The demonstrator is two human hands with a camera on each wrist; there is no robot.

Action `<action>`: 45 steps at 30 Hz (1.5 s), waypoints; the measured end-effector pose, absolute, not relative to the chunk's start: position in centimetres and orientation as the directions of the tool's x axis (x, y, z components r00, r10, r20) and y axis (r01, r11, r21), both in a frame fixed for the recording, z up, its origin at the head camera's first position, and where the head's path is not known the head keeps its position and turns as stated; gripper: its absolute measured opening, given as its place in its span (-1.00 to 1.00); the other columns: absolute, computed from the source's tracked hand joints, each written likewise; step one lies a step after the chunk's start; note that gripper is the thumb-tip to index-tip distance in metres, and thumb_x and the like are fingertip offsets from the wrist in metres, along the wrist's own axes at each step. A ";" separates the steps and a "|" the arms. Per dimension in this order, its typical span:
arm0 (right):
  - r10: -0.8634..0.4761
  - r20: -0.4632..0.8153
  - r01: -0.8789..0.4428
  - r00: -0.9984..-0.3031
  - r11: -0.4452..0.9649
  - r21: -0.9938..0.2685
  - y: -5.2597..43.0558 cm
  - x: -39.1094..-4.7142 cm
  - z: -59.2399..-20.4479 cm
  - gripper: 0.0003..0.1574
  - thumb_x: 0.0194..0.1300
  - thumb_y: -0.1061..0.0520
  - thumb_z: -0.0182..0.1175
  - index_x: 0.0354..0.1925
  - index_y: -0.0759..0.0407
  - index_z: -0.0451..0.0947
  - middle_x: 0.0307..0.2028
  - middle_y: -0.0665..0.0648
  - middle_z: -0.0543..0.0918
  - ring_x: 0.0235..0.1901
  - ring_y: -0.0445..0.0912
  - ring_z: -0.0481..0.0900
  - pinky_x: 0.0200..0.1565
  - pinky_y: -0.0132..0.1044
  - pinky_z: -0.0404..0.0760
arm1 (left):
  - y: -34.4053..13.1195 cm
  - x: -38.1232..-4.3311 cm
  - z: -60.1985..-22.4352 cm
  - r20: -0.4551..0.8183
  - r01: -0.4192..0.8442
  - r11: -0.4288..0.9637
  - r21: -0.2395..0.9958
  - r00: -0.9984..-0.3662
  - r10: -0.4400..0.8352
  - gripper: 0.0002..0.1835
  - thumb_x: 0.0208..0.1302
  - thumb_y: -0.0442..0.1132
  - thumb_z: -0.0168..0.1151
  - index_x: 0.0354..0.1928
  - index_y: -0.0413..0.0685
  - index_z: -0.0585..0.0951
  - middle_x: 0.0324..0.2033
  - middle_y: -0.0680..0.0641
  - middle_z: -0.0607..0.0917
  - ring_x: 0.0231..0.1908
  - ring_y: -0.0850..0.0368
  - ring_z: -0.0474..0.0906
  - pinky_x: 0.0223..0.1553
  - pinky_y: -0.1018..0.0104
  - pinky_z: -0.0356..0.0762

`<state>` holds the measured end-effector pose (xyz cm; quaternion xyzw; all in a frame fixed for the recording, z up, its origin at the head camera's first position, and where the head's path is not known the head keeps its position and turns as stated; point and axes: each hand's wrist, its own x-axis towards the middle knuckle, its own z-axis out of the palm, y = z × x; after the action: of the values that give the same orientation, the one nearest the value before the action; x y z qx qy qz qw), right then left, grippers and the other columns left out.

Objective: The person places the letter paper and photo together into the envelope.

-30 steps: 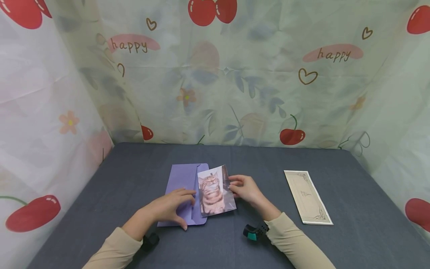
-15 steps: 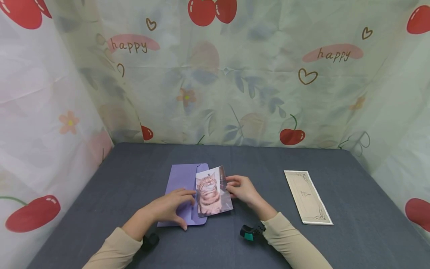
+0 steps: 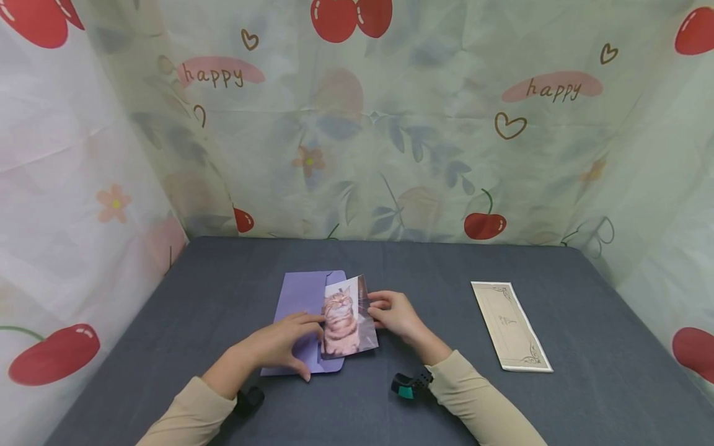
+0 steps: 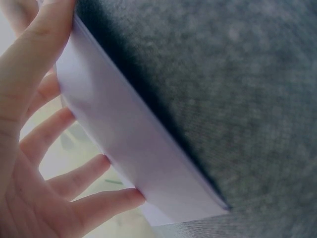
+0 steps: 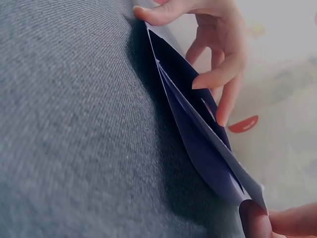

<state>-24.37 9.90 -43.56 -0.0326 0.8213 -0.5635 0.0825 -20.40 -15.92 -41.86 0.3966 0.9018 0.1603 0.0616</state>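
A purple envelope (image 3: 300,292) lies on the dark table. My left hand (image 3: 277,342) rests on it with fingers spread, thumb by its near edge and fingertips by its opening. In the right wrist view the envelope's mouth (image 5: 173,54) gapes between two layers of paper. My right hand (image 3: 397,316) pinches the right edge of a cat photo card (image 3: 341,325), thumb and fingers on opposite faces. The card is slightly tilted, and its left edge reaches in at the envelope's mouth. In the left wrist view the envelope (image 4: 116,131) hides the card.
A long cream card (image 3: 510,328) with a decorated border lies flat to the right of my right hand. Dark cloth covers the table (image 3: 424,266). A printed curtain (image 3: 413,124) stands behind and along both sides.
My right hand has moved left with the cat photo card, whose left edge now goes further into the envelope's opening. My left hand and the envelope have stayed in place.
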 end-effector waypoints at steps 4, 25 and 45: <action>-0.153 -0.100 0.039 -0.983 0.360 -0.932 9.6 -24.4 -43.8 -0.58 0.21 0.36 0.14 0.07 0.37 0.47 -0.20 0.31 0.66 -0.38 -0.14 0.62 -0.36 -0.26 0.70 | -15.9 -20.5 -42.0 0.010 0.694 0.638 0.333 -0.680 0.733 -0.33 -0.24 0.10 0.49 -0.06 -0.04 0.52 0.25 -0.19 0.43 0.26 -0.33 0.28 0.25 -0.17 0.26; -0.221 -0.097 0.018 -0.970 0.335 -0.942 7.8 -24.0 -44.0 -0.51 0.24 0.36 0.09 0.16 0.38 0.39 -0.10 0.37 0.62 -0.29 -0.06 0.66 -0.30 -0.27 0.71 | -15.9 -20.6 -41.8 -0.039 0.658 0.651 0.379 -0.691 0.722 -0.36 -0.20 0.12 0.47 -0.06 0.01 0.50 0.28 -0.17 0.39 0.30 -0.29 0.24 0.27 -0.19 0.23; -0.249 -0.088 0.002 -0.964 0.325 -0.946 7.1 -23.8 -44.0 -0.44 0.22 0.39 0.06 0.21 0.39 0.32 -0.08 0.38 0.62 -0.25 -0.01 0.67 -0.29 -0.24 0.70 | -15.8 -20.4 -41.7 -0.015 0.676 0.640 0.366 -0.683 0.730 -0.39 -0.22 0.08 0.49 -0.10 0.01 0.50 0.26 -0.18 0.42 0.28 -0.32 0.25 0.27 -0.17 0.24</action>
<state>-23.79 7.07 -43.97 -0.0766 0.8065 -0.5760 0.1091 -20.41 -15.79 -41.69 0.3897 0.9019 0.1680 0.0807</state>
